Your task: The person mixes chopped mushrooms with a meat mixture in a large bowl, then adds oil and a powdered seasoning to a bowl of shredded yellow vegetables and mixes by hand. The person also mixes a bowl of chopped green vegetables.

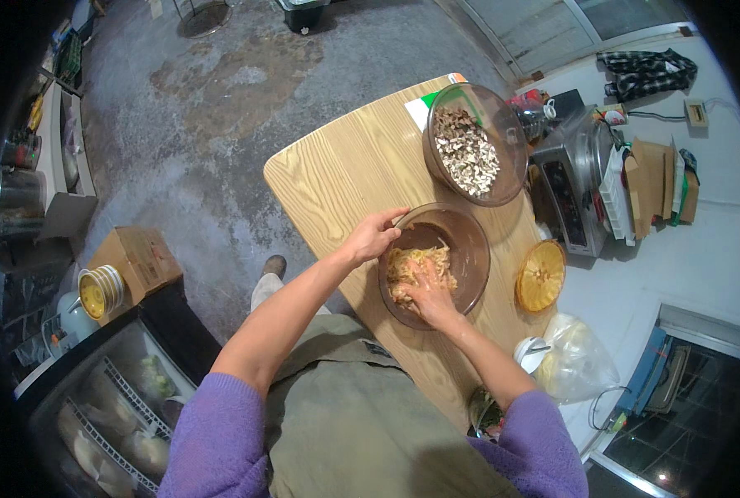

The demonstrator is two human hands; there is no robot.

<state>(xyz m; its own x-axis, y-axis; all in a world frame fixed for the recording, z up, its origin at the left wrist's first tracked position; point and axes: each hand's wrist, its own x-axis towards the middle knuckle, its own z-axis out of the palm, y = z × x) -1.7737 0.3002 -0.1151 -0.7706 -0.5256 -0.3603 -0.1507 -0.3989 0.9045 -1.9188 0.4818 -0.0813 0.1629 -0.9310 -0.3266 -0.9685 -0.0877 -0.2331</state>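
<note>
A brown translucent bowl (474, 274) stands on the wood-grain table in front of me. My left hand (373, 236) grips its rim on the far left side, thumb and fingers over the edge. Inside lies a wet, pale orange mixture of shredded food (438, 258), heaped toward the bowl's left. My right hand (427, 292) is sunk in this mixture with bits clinging to it; the fingertips are partly buried. Just beyond stands a larger translucent bowl (512, 155), holding chopped white pieces (466, 163) and chopped brown pieces (456, 121) side by side.
A yellow round woven-looking item (540, 276) lies at the right of the table (339, 168). Nearby are a clear plastic bag (578, 361), a white cup (530, 355) and a metal appliance (566, 199). At lower left stand a glass-fronted refrigerator (114, 411) and a cardboard box (136, 264).
</note>
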